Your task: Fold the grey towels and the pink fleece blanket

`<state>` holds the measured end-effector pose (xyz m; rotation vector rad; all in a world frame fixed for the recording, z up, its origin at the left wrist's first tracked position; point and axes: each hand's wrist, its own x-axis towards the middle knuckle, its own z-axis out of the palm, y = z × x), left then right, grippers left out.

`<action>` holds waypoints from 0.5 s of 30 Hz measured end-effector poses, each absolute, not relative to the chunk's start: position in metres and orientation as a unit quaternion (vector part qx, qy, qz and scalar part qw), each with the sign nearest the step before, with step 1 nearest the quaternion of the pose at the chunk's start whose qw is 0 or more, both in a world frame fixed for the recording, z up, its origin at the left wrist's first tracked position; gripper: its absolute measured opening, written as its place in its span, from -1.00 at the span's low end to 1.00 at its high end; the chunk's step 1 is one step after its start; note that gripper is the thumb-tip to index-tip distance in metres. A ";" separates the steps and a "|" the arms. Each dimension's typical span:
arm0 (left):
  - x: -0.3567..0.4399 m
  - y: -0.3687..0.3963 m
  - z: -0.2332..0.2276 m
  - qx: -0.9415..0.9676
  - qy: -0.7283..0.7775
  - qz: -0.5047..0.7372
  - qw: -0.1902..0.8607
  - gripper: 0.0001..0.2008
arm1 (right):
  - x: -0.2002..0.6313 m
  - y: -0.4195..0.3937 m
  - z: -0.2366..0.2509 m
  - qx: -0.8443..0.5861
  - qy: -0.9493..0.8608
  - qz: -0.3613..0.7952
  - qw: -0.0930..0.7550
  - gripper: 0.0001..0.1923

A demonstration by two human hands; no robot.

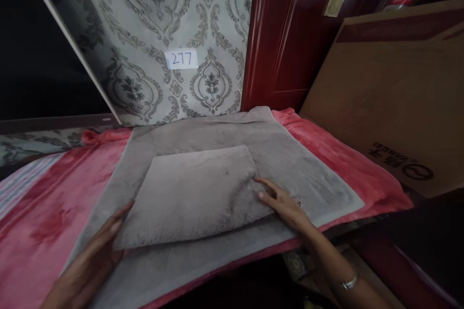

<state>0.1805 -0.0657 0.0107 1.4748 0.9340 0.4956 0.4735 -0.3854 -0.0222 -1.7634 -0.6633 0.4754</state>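
A folded grey plush towel (192, 193) lies on top of a larger grey towel (308, 174) spread flat. My left hand (97, 246) rests with fingers apart against the folded towel's near left corner. On the folded towel's right edge lies my right hand (282, 203), fingers spread and flat, wearing a silver bracelet at the wrist. Neither hand grips anything.
A pink-red fleece blanket (47, 203) covers the surface under the towels. Patterned wallpaper with a "277" label (181, 59) stands behind. A dark red wooden door (286, 34) and a large cardboard box (391, 96) are at the right.
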 end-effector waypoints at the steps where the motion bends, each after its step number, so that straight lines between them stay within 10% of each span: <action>1: 0.185 -0.068 0.015 0.609 0.430 0.204 0.635 -0.24 | 0.472 -0.384 -0.021 -0.749 -0.294 0.198 0.559 -0.34; 15: 0.201 -0.083 0.035 0.647 0.496 0.217 0.537 -0.27 | 0.453 -0.387 -0.017 -0.696 -0.175 0.321 0.618 -0.28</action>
